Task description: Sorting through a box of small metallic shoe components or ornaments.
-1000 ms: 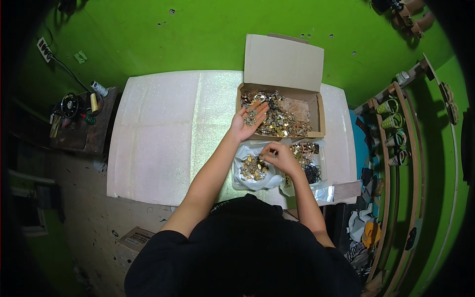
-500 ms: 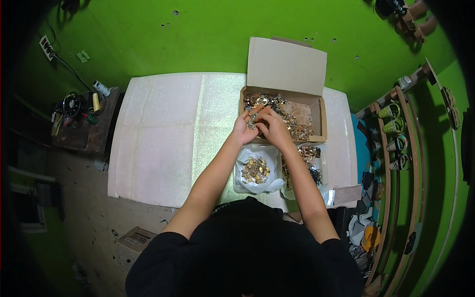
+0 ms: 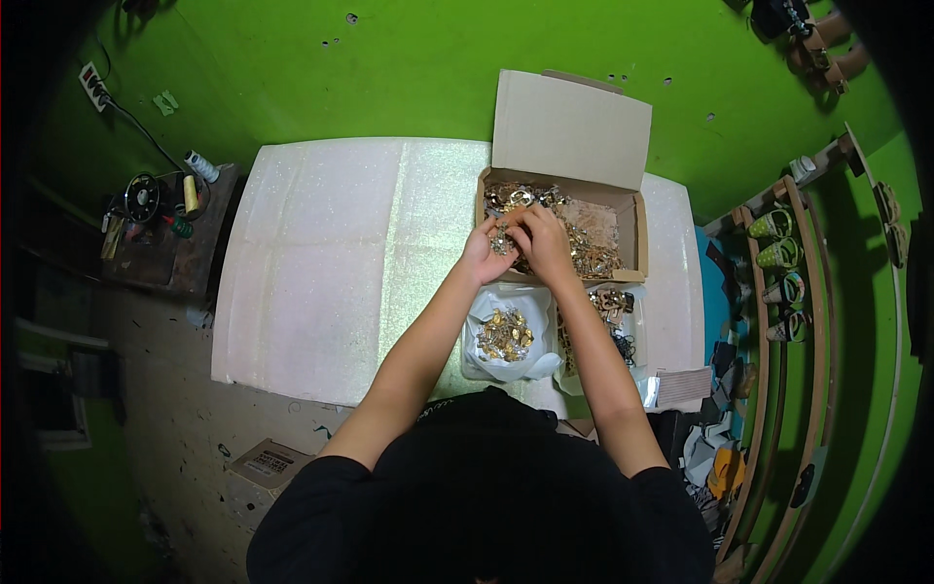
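Observation:
My left hand (image 3: pixel 482 256) is cupped, palm up, over the left part of an open cardboard box (image 3: pixel 574 122). Small silvery metal pieces (image 3: pixel 501 240) lie in its palm; they look like shoe hardware, but are too small to name. Bent over that palm, my right hand (image 3: pixel 547 243) has its fingertips drawn together among the pieces. Whatever it pinches is hidden. Beneath both hands the box holds many gold, silver and dark metal fittings (image 3: pixel 595 255), and its brown bottom shows at the right.
Nearer me, a tray lined with a white plastic bag (image 3: pixel 530 370) holds gold and silver bits. Beside it another tray (image 3: pixel 637 304) has buckle-like and black pieces, partly behind my right forearm. A ribbed grey piece (image 3: pixel 684 386) lies at the table's (image 3: pixel 302 282) right front corner.
My right fingers have shifted slightly over the left palm, and the left fingers are drawn in a little. The whole view has shifted slightly.

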Demonstrator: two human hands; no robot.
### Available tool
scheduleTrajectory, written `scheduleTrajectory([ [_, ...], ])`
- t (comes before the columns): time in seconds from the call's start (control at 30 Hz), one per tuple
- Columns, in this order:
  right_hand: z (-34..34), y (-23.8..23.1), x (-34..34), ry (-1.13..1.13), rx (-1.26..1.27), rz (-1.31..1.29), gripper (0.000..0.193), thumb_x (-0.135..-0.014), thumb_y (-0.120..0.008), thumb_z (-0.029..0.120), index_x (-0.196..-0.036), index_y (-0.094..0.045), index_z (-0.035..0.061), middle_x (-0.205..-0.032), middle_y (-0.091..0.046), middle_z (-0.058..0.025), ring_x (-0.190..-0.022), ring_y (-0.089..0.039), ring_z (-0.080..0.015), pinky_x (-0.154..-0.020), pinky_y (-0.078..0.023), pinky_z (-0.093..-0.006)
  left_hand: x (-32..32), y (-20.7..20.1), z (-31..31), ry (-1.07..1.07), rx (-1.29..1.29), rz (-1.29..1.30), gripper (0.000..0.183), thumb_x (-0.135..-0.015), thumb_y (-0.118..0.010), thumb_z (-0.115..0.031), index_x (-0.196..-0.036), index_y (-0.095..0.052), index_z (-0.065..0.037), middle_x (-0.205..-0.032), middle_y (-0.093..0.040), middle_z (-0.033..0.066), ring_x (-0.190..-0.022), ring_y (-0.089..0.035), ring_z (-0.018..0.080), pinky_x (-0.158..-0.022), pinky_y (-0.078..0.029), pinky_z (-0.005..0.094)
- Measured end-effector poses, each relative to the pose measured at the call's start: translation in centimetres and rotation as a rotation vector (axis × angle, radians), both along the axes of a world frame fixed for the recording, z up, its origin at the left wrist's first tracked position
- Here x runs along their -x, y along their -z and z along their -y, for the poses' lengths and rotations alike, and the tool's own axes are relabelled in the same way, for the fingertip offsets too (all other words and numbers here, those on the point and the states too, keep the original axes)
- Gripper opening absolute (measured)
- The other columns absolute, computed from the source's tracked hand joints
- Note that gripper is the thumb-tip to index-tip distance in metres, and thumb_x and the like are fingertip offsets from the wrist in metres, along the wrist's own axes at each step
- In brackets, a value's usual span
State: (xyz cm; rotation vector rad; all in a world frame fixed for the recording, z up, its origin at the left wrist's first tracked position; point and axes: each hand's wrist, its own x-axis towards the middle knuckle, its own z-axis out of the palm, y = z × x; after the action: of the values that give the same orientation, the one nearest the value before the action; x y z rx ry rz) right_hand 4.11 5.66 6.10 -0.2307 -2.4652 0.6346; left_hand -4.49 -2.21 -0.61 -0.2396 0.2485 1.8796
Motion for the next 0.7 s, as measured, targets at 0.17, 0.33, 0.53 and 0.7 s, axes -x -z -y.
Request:
scheduleTrajectory([
  [0.17, -0.9, 0.4, -0.2, 0.075, -0.039, -0.010, 0.012, -0.067, -0.062, 0.017, -0.075, -0.060, 0.0082, -0.076, -0.052, -0.0052, -0.076, -0.050, -0.0240, -0.067, -0.037, -0.0349, 0.1, 0.1, 0.0, 0.027, 0.011, -0.033, 0.033, -0.091, -0.026, -0.027, -0.096, -0.049, -0.004, -0.087, -0.055, 0.0093, -0.079, -0.055, 0.0188, -0.073, -0.047, 0.0345],
  [0.33, -1.7, 0.9, 0.0, 0.048, -0.049, -0.051, 0.010, -0.065, -0.063, 0.016, -0.071, -0.060, 0.0086, -0.074, -0.052, -0.0046, -0.075, -0.050, -0.0229, -0.067, -0.036, -0.0343, 0.4, 0.8, -0.2, 0.118, 0.108, -0.089, 0.033, -0.090, -0.030, -0.028, -0.098, -0.049, -0.002, -0.086, -0.055, 0.0111, -0.080, -0.056, 0.0235, -0.077, -0.047, 0.0359],
  [0.53, -2.0, 1.0, 0.0, 0.036, -0.090, -0.068, 0.008, -0.065, -0.064, 0.015, -0.070, -0.061, 0.0091, -0.072, -0.052, -0.0037, -0.073, -0.050, -0.0218, -0.067, -0.036, -0.0333, 0.4, 0.4, -0.2, 0.127, 0.114, -0.086, 0.030, -0.089, -0.034, -0.027, -0.097, -0.048, -0.002, -0.088, -0.055, 0.0129, -0.083, -0.056, 0.0248, -0.077, -0.048, 0.0370],
  [0.7, -2.3, 1.3, 0.2, 0.046, -0.093, -0.083, 0.008, -0.064, -0.064, 0.014, -0.070, -0.061, 0.0091, -0.071, -0.052, -0.0030, -0.073, -0.050, -0.0212, -0.068, -0.035, -0.0327, 0.2, 0.2, -0.2, 0.130, 0.090, -0.098, 0.025, -0.087, -0.041, -0.022, -0.098, -0.048, -0.001, -0.089, -0.055, 0.0133, -0.083, -0.057, 0.0240, -0.076, -0.049, 0.0350],
])
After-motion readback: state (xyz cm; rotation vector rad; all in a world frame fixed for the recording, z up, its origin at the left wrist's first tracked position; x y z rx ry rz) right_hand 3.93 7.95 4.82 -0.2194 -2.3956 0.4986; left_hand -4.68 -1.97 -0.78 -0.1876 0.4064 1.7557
